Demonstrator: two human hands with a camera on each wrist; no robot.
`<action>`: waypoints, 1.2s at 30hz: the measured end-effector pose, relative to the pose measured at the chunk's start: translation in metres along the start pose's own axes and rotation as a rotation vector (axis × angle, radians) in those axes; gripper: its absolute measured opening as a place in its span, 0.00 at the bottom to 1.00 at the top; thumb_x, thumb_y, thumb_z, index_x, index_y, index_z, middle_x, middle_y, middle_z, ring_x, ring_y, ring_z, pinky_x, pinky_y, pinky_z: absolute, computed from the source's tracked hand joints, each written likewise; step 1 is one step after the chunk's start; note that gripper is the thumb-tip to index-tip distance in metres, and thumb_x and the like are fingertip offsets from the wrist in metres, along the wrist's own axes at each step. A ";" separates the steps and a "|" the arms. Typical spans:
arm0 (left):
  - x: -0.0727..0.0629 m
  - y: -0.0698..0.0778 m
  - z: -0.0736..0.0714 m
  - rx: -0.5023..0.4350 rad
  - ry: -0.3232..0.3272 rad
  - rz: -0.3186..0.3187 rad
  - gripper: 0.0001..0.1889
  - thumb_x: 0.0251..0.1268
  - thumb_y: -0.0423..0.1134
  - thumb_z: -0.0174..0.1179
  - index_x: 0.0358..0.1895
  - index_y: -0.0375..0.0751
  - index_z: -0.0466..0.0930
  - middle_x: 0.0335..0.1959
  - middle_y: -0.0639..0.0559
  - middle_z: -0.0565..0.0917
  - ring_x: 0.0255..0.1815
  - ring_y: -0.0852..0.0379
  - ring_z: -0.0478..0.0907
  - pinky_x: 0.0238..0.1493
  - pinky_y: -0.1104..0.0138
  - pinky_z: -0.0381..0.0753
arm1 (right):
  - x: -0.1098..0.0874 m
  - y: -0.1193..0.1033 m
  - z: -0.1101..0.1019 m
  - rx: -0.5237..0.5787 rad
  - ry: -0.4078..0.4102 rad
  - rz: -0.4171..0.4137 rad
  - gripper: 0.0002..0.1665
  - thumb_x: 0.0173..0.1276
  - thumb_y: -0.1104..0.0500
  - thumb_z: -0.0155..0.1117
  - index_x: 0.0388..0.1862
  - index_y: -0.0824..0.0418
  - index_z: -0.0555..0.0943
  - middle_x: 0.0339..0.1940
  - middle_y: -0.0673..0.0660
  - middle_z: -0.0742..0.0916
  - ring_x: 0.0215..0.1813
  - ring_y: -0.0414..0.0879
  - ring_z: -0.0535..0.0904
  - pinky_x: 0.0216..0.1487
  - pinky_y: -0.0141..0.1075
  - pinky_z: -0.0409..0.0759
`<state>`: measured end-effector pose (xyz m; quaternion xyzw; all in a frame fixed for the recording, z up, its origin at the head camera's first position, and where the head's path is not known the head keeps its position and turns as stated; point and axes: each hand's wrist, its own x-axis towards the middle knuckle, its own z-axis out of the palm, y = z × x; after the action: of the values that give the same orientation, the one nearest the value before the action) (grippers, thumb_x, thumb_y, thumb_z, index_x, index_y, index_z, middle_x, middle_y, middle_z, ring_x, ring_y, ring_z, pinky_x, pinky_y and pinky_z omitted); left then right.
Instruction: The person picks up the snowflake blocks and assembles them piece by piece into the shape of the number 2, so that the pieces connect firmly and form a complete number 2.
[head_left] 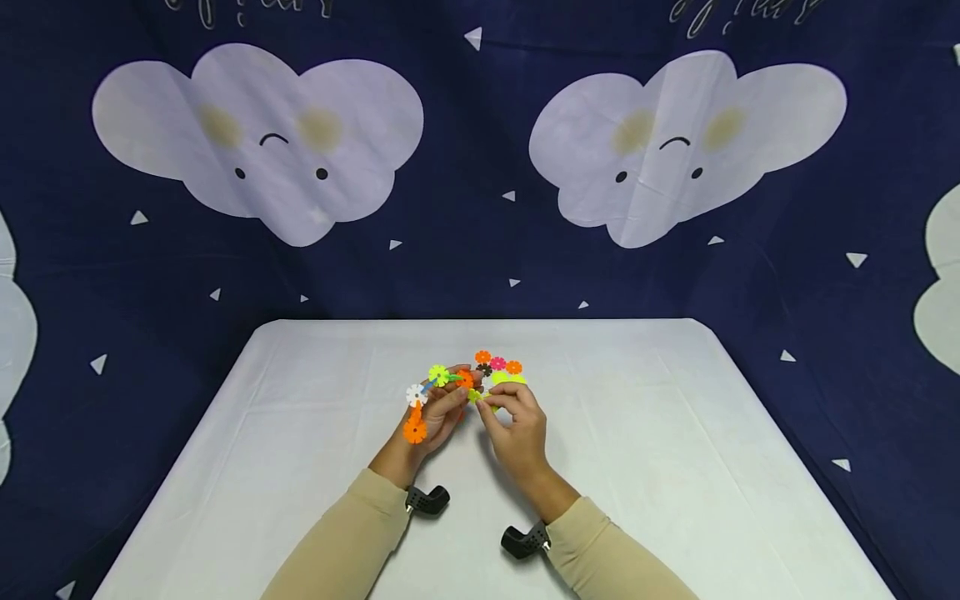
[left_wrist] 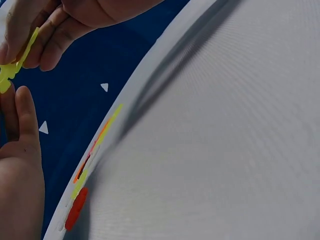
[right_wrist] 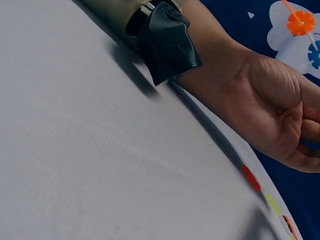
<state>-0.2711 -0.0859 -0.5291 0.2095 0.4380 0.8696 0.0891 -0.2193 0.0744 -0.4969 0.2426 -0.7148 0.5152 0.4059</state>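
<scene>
My left hand (head_left: 444,412) holds a chain of notched flower-shaped plastic discs (head_left: 438,375), with orange, green, blue and white pieces joined edge to edge. The chain runs back over the hand to an orange disc (head_left: 415,430) beside the wrist. My right hand (head_left: 520,429) pinches a yellow-green disc (head_left: 474,397) between thumb and fingers, right at the left fingertips. In the left wrist view, yellow discs (left_wrist: 7,72) sit between both hands' fingertips. Part of the left palm (right_wrist: 270,95) shows in the right wrist view, its fingertips cut off by the frame.
Loose discs lie flat on the white table (head_left: 622,467) just beyond the hands, among them orange (head_left: 513,367), pink (head_left: 498,363) and red (left_wrist: 76,209) ones. Black cameras are strapped to both wrists. A dark blue cloth (head_left: 480,275) with clouds hangs behind the table.
</scene>
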 end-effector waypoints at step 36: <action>0.003 -0.016 0.011 0.113 0.056 0.090 0.17 0.77 0.19 0.51 0.59 0.36 0.81 0.54 0.48 0.89 0.63 0.52 0.80 0.70 0.62 0.72 | -0.021 0.033 0.010 -0.013 0.109 0.044 0.06 0.61 0.74 0.78 0.35 0.68 0.89 0.42 0.63 0.86 0.43 0.58 0.84 0.52 0.30 0.80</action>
<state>-0.2691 -0.0673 -0.5357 0.2093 0.4791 0.8520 0.0258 -0.2363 0.0754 -0.5331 0.1956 -0.7001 0.5317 0.4346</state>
